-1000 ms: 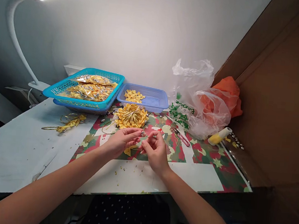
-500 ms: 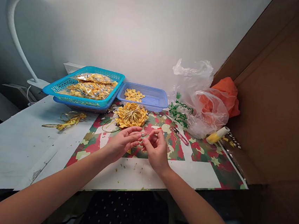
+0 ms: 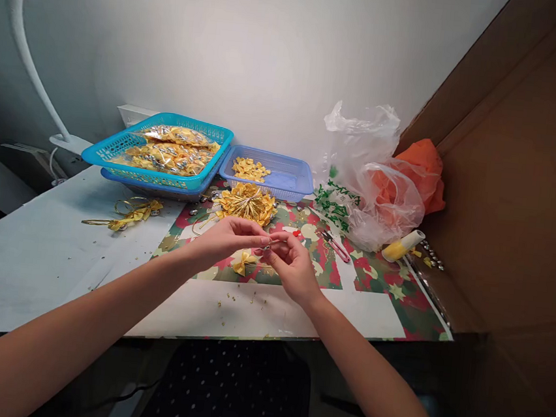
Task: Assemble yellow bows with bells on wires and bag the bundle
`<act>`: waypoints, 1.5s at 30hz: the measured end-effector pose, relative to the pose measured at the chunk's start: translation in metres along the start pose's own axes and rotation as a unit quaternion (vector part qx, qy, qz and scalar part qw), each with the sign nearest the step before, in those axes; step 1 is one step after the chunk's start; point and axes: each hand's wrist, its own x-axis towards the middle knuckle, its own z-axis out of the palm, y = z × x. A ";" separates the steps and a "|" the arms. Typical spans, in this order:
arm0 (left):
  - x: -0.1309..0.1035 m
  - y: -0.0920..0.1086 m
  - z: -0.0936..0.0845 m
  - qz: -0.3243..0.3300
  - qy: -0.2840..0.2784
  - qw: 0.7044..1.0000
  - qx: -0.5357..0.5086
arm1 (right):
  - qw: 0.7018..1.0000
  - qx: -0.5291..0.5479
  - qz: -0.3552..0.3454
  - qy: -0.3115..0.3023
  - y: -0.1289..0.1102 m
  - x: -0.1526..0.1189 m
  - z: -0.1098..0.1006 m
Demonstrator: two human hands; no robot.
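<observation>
My left hand (image 3: 225, 241) and my right hand (image 3: 294, 268) meet fingertip to fingertip above the patterned paper. Between the fingers shows a small silver bell (image 3: 267, 247), pinched by my right thumb and fingers. My left thumb and fingers are pressed together right beside it; what they grip is too small to make out. Just below the hands lies a yellow ribbon bow (image 3: 242, 262) with a thin gold cord. Behind them sits a round bundle of yellow bows (image 3: 247, 204), its gold cords gathered in the middle.
A turquoise basket (image 3: 96, 159) of bagged bows stands back left, next to a blue basket (image 3: 288, 182) with loose bows. Pink thread snips (image 3: 337, 248), plastic bags (image 3: 380, 212) and a spool of yellow thread (image 3: 403, 245) are on the right. Another bow bunch (image 3: 134, 216) lies left.
My left hand's fingers have closed in and now meet the right hand's at the bell. The yellow bow below has come into fuller view. The camera view has shifted slightly.
</observation>
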 end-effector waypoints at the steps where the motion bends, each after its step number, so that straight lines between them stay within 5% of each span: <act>1: 0.000 0.005 -0.001 0.018 0.002 0.999 0.034 | 1.000 -0.017 -0.004 -0.012 -0.004 0.002 -0.003; 7: 0.001 0.029 0.000 0.168 0.078 0.956 0.226 | 0.991 -0.121 -0.027 -0.059 -0.034 0.013 -0.014; 13: 0.000 0.044 0.009 0.244 0.120 0.932 0.241 | 0.986 -0.144 -0.077 -0.017 -0.052 0.022 -0.005; 17: -0.010 0.028 0.003 0.188 0.143 0.930 0.281 | 0.982 -0.155 -0.111 -0.007 -0.063 0.028 -0.001; 23: -0.029 -0.030 -0.011 0.033 0.141 0.852 0.504 | 0.976 -0.162 -0.142 0.007 -0.091 0.037 0.001; 31: -0.029 -0.039 -0.017 0.021 0.141 0.879 0.454 | 0.943 -0.233 -0.224 0.073 -0.140 0.052 0.006; 39: -0.030 -0.047 -0.033 0.015 0.187 0.920 0.345 | 0.929 -0.226 -0.279 0.090 -0.218 0.058 0.007; 45: -0.035 -0.049 -0.043 0.040 0.234 0.917 0.319 | 0.930 -0.244 -0.246 0.125 -0.248 0.069 0.011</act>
